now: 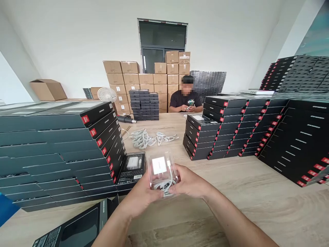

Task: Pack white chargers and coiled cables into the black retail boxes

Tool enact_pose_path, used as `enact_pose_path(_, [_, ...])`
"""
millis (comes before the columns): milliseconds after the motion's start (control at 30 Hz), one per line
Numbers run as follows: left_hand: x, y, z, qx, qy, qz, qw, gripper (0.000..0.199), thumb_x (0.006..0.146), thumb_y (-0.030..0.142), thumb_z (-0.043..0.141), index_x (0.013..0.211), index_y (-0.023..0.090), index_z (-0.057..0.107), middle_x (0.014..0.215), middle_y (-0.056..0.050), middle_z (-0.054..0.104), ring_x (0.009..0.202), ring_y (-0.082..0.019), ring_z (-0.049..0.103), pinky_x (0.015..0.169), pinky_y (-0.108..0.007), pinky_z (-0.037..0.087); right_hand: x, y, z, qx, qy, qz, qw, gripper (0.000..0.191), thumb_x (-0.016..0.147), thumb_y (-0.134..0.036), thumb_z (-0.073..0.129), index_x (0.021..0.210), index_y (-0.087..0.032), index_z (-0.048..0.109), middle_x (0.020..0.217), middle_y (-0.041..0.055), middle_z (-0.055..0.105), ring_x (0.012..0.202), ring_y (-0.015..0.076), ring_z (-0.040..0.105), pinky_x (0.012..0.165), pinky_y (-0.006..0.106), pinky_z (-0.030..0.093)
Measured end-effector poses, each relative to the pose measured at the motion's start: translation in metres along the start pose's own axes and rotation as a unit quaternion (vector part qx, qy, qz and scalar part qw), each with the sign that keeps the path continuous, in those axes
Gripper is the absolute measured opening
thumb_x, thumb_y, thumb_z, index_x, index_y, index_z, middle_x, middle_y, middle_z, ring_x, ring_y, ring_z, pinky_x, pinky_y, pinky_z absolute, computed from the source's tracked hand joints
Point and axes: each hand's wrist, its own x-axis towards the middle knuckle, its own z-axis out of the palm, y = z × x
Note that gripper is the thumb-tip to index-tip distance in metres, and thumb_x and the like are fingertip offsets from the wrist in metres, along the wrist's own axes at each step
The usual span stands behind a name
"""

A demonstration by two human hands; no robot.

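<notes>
White walls (97, 37), bright even light. Dark-paned window (164, 36) in far wall, lower part hidden behind stacked cartons (132, 79). Table (246, 185): pale top, wood grain visible.

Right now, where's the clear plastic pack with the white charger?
In the head view, the clear pack is just below centre, held between the left hand and right hand, nearer the camera than the loose white cables.
</notes>
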Motion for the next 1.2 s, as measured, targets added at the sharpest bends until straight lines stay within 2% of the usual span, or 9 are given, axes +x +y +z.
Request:
enact_pose_path(167, [0.000,0.002,0.006,0.012,-0.002,-0.005,1.000,0.089,0.062,0.008,0.068,0.144,0.024,0.037,0.129,-0.009,0.060,0.114,-0.027,0.058,0.090,-0.036,0.046,-0.001,-0.003,-0.008,0.011,-0.074,-0.009,0.997,0.072,0.064,-0.022,0.084,0.131,-0.023,0.056,0.113,0.0052,0.069,0.088,0.0190,0.064,0.066,0.026,0.050])
enact_pose_path(267, [0.001,0.001,0.017,0.003,-0.035,-0.031,0.999,0.100,0.057,0.006,0.071,0.147,0.024,0.033,0.127,-0.010,0.060,0.098,-0.023,0.063,0.077,-0.031,0.048,-0.003,-0.006,-0.020,0.060,-0.014,-0.017,0.998,0.080,0.075,-0.036,0.079,0.145,-0.027,0.043,0.101,0.0029,0.069,0.089,0.0196,0.066,0.070,0.028,0.053])
enact_pose_path(367, [-0.013,0.009,0.022,0.042,-0.042,-0.058,0.997,0.102,0.060,0.013,0.076,0.150,0.024,0.030,0.129,-0.014,0.059,0.089,-0.020,0.064,0.073,-0.030,0.050,-0.002,-0.003,-0.026,0.120,0.062,-0.005,0.991,0.069,0.084,-0.039,0.070,0.146,-0.030,0.041,0.088,0.0003,0.069,0.073,0.0176,0.068,0.055,0.025,0.052])
enact_pose_path(467, [-0.051,0.030,0.009,0.158,0.047,-0.063,0.984,0.080,0.077,0.036,0.072,0.147,0.024,0.034,0.132,-0.014,0.058,0.090,-0.019,0.065,0.082,-0.035,0.052,0.003,0.002,-0.027,0.177,0.076,0.021,0.981,0.054,0.084,-0.030,0.067,0.135,-0.026,0.052,0.086,0.0019,0.072,0.065,0.0176,0.069,0.052,0.026,0.054])
enact_pose_path(567, [-0.098,0.051,-0.020,0.375,0.136,-0.052,0.916,0.040,0.087,0.047,0.059,0.120,0.024,0.057,0.114,-0.007,0.066,0.101,-0.023,0.064,0.090,-0.036,0.051,0.007,0.003,-0.026,0.221,0.109,0.050,0.968,0.040,0.084,-0.024,0.065,0.123,-0.022,0.059,0.088,0.0046,0.075,0.065,0.0179,0.072,0.058,0.029,0.058])
enact_pose_path(700, [-0.133,0.039,-0.062,0.565,0.143,-0.107,0.805,0.061,0.070,0.039,0.073,0.127,0.025,0.056,0.144,-0.010,0.053,0.132,-0.035,0.048,0.110,-0.050,0.039,0.013,0.004,-0.023,0.241,0.138,0.060,0.959,0.040,0.083,-0.026,0.066,0.122,-0.022,0.056,0.083,0.0050,0.076,0.064,0.0208,0.074,0.054,0.029,0.057])
enact_pose_path(900, [-0.135,-0.005,-0.084,0.615,0.124,-0.082,0.774,0.069,0.071,0.028,0.066,0.138,0.035,0.050,0.145,-0.005,0.052,0.135,-0.033,0.047,0.112,-0.053,0.039,0.020,0.010,-0.021,0.242,0.143,0.032,0.959,0.045,0.078,-0.031,0.071,0.119,-0.023,0.055,0.077,0.0012,0.073,0.058,0.0193,0.073,0.045,0.023,0.051])
enact_pose_path(1033, [-0.133,0.004,-0.073,0.647,0.101,-0.077,0.752,0.066,0.064,0.028,0.069,0.129,0.033,0.059,0.143,-0.007,0.052,0.130,-0.034,0.051,0.106,-0.049,0.046,0.021,0.008,-0.025,0.259,0.157,0.016,0.953,0.046,0.077,-0.029,0.070,0.121,-0.023,0.054,0.078,0.0008,0.073,0.058,0.0186,0.073,0.047,0.024,0.053])
enact_pose_path(1200, [-0.117,0.027,-0.027,0.660,0.140,-0.075,0.734,0.082,0.064,0.032,0.068,0.143,0.023,0.047,0.145,-0.012,0.046,0.135,-0.033,0.044,0.112,-0.048,0.040,0.014,-0.006,-0.018,0.320,0.174,-0.011,0.931,0.039,0.080,-0.024,0.063,0.118,-0.022,0.055,0.081,0.0014,0.073,0.060,0.0179,0.073,0.052,0.026,0.055])
